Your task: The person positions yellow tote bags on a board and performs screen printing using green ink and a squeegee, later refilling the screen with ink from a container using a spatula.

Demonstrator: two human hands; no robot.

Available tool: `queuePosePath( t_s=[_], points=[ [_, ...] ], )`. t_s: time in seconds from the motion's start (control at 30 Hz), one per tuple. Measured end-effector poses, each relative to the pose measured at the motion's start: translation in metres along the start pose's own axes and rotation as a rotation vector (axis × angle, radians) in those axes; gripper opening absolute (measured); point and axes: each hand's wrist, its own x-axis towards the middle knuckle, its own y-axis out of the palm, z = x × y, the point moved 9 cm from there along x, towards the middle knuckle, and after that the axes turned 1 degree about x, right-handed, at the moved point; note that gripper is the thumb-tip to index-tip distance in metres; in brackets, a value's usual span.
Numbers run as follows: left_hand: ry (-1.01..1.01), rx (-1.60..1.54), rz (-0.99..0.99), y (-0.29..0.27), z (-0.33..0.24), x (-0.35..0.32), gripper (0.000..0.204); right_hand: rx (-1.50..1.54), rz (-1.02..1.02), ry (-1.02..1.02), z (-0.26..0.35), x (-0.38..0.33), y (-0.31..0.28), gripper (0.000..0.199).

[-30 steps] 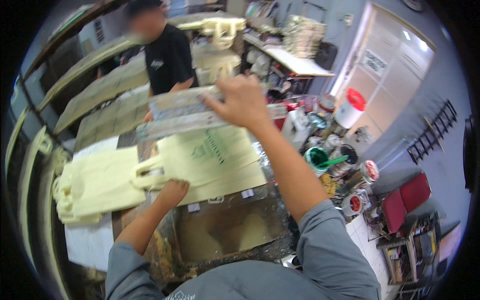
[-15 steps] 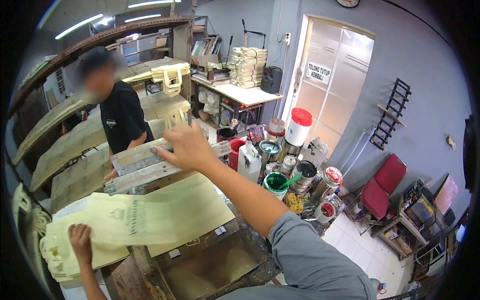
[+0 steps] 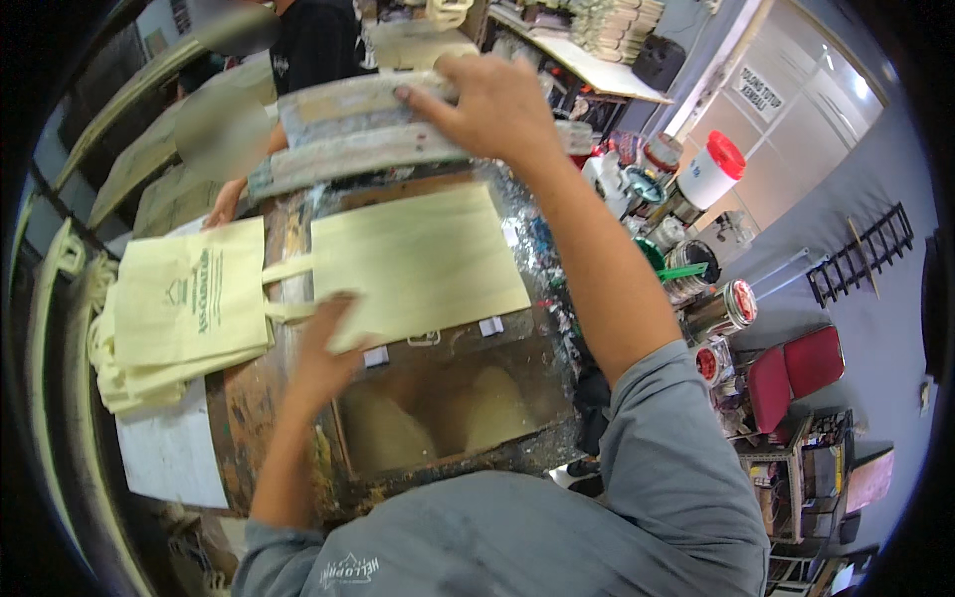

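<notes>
at upper centre, the right hand (image 3: 497,104) is closed on a pale, paint-stained wooden frame (image 3: 363,149), its fingers over the top and its thumb stretched out to the left. the frame slants across the picture above the work table (image 3: 244,408).

left of centre, the left hand (image 3: 326,353) is blurred. its fingers look loosely spread, with nothing visible in them; it overlaps the lower left corner of a plain cream bag (image 3: 418,264), and whether it touches the cloth cannot be told.

the plain bag lies flat in the middle of the frame, blank side up, its two handles reaching left. at left, a cream bag with green print (image 3: 189,294) lies on top of a stack of similar bags (image 3: 144,388), beside a white sheet (image 3: 174,463) at lower left. two small white tabs (image 3: 490,325) sit along the plain bag's lower edge.

the raised right forearm (image 3: 607,269) cuts between the bag and the paint cans (image 3: 721,308) at right, partly blocking the view. the wooden frame hides part of a co-worker in black (image 3: 313,45) at upper left, whose hand (image 3: 227,204) shows just beyond the frame's left end. a red chair (image 3: 796,373) stands at far right
</notes>
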Motion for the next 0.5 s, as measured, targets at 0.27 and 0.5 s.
queuePosePath(
  t_s=[0.27,0.5],
  points=[
    [0.211,0.427,0.146,0.183,-0.07,0.03,0.11,0.04,-0.105,-0.088,0.006,-0.003,-0.009,0.06],
    [0.203,0.399,0.151,0.182,-0.074,0.019,0.109,0.02,0.179,0.063,0.009,0.001,-0.001,0.061]
  ],
)
